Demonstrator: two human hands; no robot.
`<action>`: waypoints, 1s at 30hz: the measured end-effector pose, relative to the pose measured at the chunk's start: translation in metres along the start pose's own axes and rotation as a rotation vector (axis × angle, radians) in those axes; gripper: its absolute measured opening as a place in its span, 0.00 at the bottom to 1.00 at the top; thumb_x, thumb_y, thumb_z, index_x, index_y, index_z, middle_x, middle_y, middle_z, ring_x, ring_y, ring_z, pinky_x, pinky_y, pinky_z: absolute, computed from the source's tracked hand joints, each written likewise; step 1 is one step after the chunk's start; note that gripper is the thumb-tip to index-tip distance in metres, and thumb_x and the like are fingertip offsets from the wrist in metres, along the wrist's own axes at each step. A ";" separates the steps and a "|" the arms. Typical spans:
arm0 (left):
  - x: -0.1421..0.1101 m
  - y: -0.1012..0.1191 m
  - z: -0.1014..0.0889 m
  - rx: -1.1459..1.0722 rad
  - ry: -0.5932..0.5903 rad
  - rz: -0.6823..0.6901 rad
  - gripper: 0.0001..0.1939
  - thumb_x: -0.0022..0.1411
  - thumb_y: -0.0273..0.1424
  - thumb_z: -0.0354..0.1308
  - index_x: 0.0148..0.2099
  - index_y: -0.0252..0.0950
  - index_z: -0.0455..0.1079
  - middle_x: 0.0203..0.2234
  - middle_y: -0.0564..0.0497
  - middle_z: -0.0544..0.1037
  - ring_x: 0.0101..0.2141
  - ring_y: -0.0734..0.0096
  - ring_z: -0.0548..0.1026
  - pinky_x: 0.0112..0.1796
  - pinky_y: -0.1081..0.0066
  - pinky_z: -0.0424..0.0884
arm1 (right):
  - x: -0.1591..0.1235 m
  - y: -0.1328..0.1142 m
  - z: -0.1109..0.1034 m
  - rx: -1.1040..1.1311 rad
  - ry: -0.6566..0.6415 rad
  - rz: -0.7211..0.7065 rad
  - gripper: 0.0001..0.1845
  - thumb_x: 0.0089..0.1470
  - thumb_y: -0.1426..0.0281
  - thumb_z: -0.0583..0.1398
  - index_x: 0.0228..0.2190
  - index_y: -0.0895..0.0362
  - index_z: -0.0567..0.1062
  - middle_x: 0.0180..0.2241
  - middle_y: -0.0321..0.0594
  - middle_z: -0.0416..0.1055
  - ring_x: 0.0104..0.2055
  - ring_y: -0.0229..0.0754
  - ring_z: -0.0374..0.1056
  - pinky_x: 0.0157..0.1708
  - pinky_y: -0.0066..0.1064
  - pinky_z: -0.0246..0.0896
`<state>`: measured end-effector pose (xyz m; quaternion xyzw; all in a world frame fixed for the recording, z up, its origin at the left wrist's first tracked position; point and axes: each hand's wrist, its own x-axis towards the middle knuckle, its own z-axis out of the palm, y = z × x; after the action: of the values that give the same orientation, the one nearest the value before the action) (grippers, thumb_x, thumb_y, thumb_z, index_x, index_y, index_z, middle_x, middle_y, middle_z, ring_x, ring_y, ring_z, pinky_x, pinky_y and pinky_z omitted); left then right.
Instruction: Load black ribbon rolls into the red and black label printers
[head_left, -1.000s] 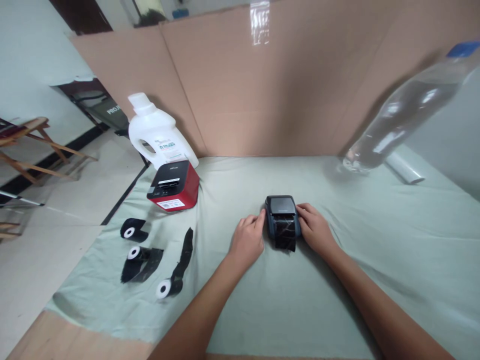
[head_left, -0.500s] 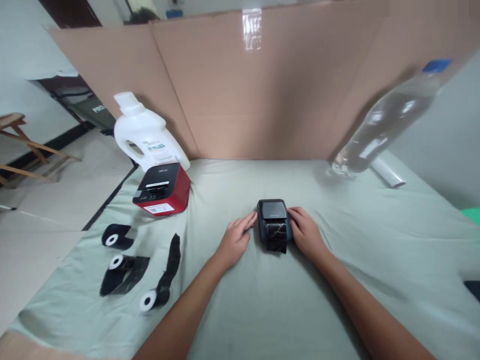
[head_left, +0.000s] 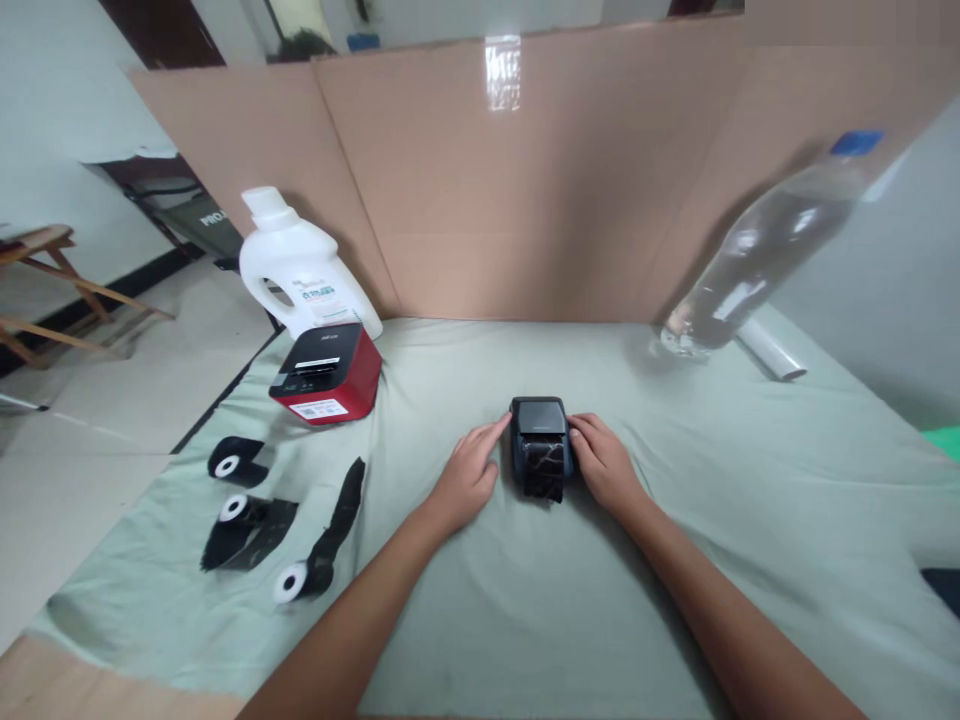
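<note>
A small dark portable receipt printer (head_left: 540,418) lies on the cloth in front of me, with a strip of black marbled paper (head_left: 544,470) hanging from its front. My left hand (head_left: 469,475) is beside it, index finger stretched to the printer's upper left edge and thumb apart from it. Against the right side of the printer rest the fingers of my right hand (head_left: 604,460), stretched out rather than wrapped round it. Neither hand lifts the printer.
At left stand a red and black printer (head_left: 330,375) and a white jug (head_left: 300,260). Nearer lie black paper rolls (head_left: 238,460), (head_left: 251,530), (head_left: 307,575). A clear bottle (head_left: 765,250) leans against the cardboard (head_left: 465,190) at right, by a white tube (head_left: 772,350).
The left index finger now reaches forward along the printer's edge, apart from the other fingers, which are drawn back. The whole view has shifted slightly; the printer stays between both hands.
</note>
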<state>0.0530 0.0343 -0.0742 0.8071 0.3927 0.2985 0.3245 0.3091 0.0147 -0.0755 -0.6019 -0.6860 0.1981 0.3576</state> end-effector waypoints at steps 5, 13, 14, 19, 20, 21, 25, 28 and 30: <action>0.004 -0.006 -0.004 -0.053 0.026 0.014 0.37 0.61 0.19 0.45 0.71 0.41 0.59 0.66 0.46 0.67 0.65 0.62 0.64 0.66 0.56 0.59 | 0.001 -0.003 0.000 -0.007 -0.009 0.013 0.23 0.68 0.59 0.48 0.49 0.56 0.77 0.49 0.48 0.74 0.51 0.53 0.71 0.53 0.44 0.63; 0.010 -0.009 0.002 -0.219 0.078 0.008 0.36 0.61 0.18 0.45 0.71 0.39 0.59 0.66 0.45 0.68 0.65 0.62 0.65 0.67 0.54 0.58 | 0.000 -0.004 -0.001 -0.042 -0.039 -0.004 0.23 0.65 0.60 0.49 0.51 0.58 0.74 0.50 0.51 0.72 0.51 0.55 0.70 0.53 0.47 0.63; 0.013 -0.009 0.001 -0.234 0.085 0.005 0.36 0.61 0.18 0.45 0.70 0.39 0.60 0.65 0.45 0.69 0.66 0.62 0.65 0.67 0.53 0.57 | 0.000 -0.005 -0.002 -0.048 -0.043 -0.005 0.24 0.63 0.60 0.50 0.52 0.59 0.74 0.50 0.51 0.72 0.51 0.56 0.70 0.52 0.47 0.63; 0.040 -0.006 -0.007 -0.221 0.115 0.014 0.36 0.59 0.18 0.46 0.70 0.36 0.60 0.66 0.42 0.67 0.65 0.61 0.66 0.66 0.54 0.59 | 0.000 -0.007 -0.002 -0.062 -0.046 -0.002 0.24 0.61 0.59 0.52 0.52 0.58 0.74 0.49 0.50 0.72 0.49 0.54 0.71 0.50 0.44 0.64; 0.045 -0.003 -0.009 -0.191 0.113 0.023 0.37 0.58 0.18 0.47 0.69 0.36 0.61 0.66 0.42 0.67 0.65 0.61 0.65 0.65 0.54 0.60 | 0.000 -0.008 -0.002 -0.066 -0.045 -0.002 0.24 0.61 0.59 0.52 0.52 0.58 0.74 0.49 0.50 0.72 0.50 0.54 0.71 0.51 0.44 0.63; 0.050 0.000 -0.010 -0.155 0.107 0.035 0.37 0.58 0.18 0.47 0.69 0.36 0.61 0.66 0.42 0.67 0.65 0.61 0.65 0.65 0.54 0.60 | 0.000 -0.008 -0.002 -0.071 -0.044 -0.004 0.24 0.62 0.59 0.52 0.52 0.59 0.74 0.49 0.50 0.72 0.50 0.54 0.70 0.51 0.44 0.63; 0.065 0.019 -0.017 0.016 0.089 0.082 0.29 0.60 0.20 0.49 0.62 0.36 0.69 0.58 0.44 0.76 0.60 0.61 0.70 0.62 0.55 0.64 | -0.001 -0.008 -0.001 -0.079 -0.043 -0.001 0.24 0.62 0.59 0.51 0.52 0.58 0.73 0.50 0.50 0.71 0.51 0.54 0.70 0.52 0.44 0.62; 0.080 0.034 -0.022 0.144 0.081 0.134 0.20 0.61 0.21 0.51 0.52 0.38 0.75 0.52 0.46 0.79 0.55 0.60 0.73 0.60 0.57 0.66 | 0.000 -0.007 0.000 -0.077 -0.041 0.002 0.23 0.62 0.59 0.52 0.52 0.58 0.73 0.49 0.50 0.72 0.49 0.53 0.70 0.51 0.43 0.62; 0.092 0.042 -0.025 0.182 0.078 0.162 0.16 0.61 0.21 0.52 0.47 0.38 0.76 0.53 0.47 0.79 0.55 0.60 0.73 0.59 0.58 0.66 | 0.000 -0.006 0.000 -0.074 -0.035 -0.007 0.23 0.62 0.59 0.52 0.52 0.57 0.74 0.48 0.50 0.72 0.49 0.53 0.70 0.51 0.43 0.62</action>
<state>0.1002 0.0973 -0.0062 0.8502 0.3638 0.3179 0.2092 0.3050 0.0133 -0.0713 -0.6089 -0.7010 0.1819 0.3237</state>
